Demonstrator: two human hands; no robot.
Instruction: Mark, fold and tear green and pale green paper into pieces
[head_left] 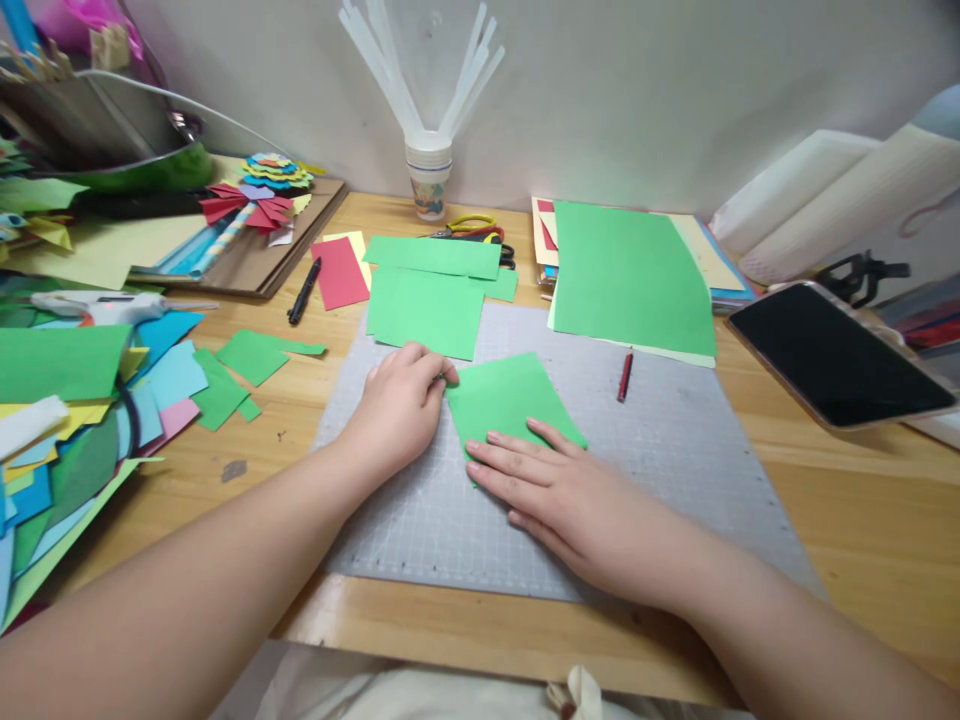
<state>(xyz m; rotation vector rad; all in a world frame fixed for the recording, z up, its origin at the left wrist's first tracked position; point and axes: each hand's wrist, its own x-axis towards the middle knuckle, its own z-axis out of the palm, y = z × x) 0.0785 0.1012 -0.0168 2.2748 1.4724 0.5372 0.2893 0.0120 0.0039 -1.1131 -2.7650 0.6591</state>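
Observation:
A green sheet of paper (510, 395) lies turned at an angle on the grey gridded cutting mat (405, 530). My left hand (405, 400) has its fingers curled together at the paper's left corner, with thumb and fingertips pinching the edge there. Flat across the near side of the same sheet rests my right hand (547, 480), fingers stretched out and covering its lower edge. Beyond my left hand, several green paper pieces (427, 310) overlap at the mat's far edge. A dark red pen (625, 376) lies on the mat to the right.
Paper scraps (157, 400) and a glue gun (112, 305) crowd the left. A black pen (304, 292), red paper (341, 272), scissors (472, 228) and a paper cup (429, 180) holding clear sticks stand farther back. A green sheet (630, 275) tops a stack; a tablet (840, 355) sits right.

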